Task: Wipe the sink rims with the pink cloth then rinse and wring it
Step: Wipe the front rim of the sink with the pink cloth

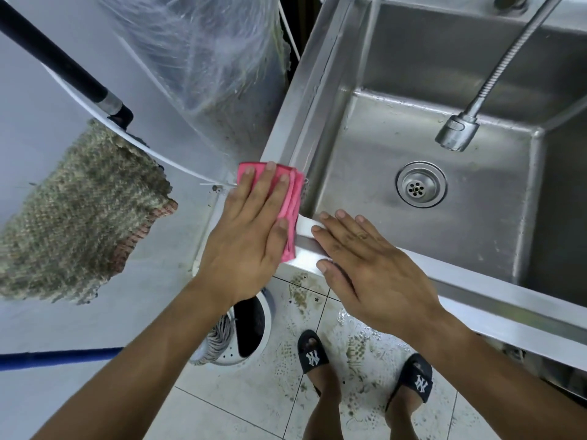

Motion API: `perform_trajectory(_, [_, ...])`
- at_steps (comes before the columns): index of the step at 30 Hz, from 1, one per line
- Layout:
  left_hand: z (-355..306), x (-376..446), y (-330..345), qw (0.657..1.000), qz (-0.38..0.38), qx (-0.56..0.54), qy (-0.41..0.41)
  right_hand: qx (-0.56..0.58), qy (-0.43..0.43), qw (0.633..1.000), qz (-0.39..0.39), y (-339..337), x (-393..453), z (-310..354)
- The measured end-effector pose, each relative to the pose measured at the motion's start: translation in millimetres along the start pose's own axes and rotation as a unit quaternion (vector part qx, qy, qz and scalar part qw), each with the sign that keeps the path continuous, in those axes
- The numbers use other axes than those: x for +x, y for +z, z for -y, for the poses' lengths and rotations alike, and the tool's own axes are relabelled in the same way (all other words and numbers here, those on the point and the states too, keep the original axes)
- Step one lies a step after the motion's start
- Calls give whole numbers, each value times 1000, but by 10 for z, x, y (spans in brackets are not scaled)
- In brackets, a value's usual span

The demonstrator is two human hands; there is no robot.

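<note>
— While the left hand (251, 227) lies flat, where is the pink cloth (290, 201)?
— Under it, folded, on the near-left corner of the stainless sink's rim (320, 122) — fingers straight and pressing, not curled.
— And the right hand (374, 268)?
— At about four o'clock from the cloth, just beside it, palm down on the front rim, fingers released and holding nothing.
— Anything in the basin?
— A drain strainer (421, 184); the flexible faucet head (457, 131) hangs above it at one o'clock.
</note>
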State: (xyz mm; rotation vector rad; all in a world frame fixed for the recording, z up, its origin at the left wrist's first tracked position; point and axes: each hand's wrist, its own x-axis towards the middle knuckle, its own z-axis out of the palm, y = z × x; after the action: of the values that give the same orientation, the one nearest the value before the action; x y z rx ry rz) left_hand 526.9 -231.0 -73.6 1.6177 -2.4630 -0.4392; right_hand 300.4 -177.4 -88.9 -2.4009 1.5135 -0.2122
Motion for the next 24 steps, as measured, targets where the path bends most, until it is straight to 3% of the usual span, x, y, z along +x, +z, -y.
perform_trajectory(4, [120,280,-5,999,-10,0,31,-25,-10,1000,16,11,37,11])
perform_trajectory(12, [229,1641,-62,997,39,24,58,-21,-12,999,35,-12,74,-2])
perform_trajectory(20, [252,946,-49,996,20,2,84,-18,-26,999,41,-28,75,-19])
perform_trajectory(24, [294,1132,-47,993,22,15,111,-28,-21,999,33,-50,74,3])
